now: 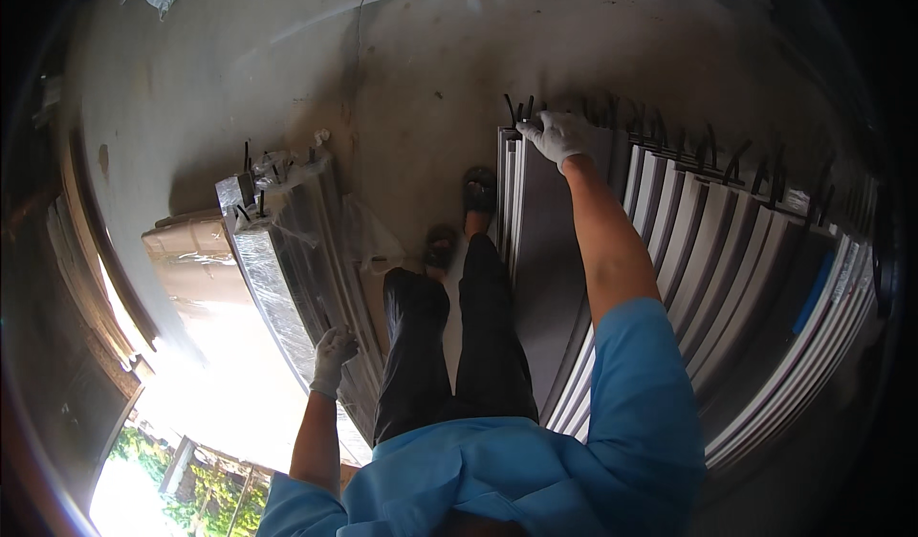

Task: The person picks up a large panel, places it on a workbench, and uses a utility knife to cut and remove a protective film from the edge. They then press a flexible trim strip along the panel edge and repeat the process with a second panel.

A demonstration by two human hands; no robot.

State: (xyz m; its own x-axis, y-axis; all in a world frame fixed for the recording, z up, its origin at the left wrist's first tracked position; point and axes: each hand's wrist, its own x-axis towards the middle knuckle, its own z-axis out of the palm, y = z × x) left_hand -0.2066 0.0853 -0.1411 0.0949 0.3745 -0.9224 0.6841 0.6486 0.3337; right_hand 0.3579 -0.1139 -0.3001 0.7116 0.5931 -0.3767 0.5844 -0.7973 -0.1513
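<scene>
While the left gloved hand [333, 353] is half-curled by plastic-wrapped panels [277, 269], the nearer right gloved hand [557, 138] sits curled at the far end of a long gray panel [550, 250] running back beside the right leg [491, 346], its grip impossible to tell.

Right arm [612, 245], one: extended forward, elbow nearly straight, bare below a blue sleeve [643, 374]. Right hand [559, 139], one: gloved in pale fabric, back upward, fingers [530, 131] bent and directed left; closure unclear. Left arm [317, 439], one: lowered, out to the side, forearm directed forward. Left hand [332, 357], one: likewise gloved, fingers partly curled, directed right.
</scene>
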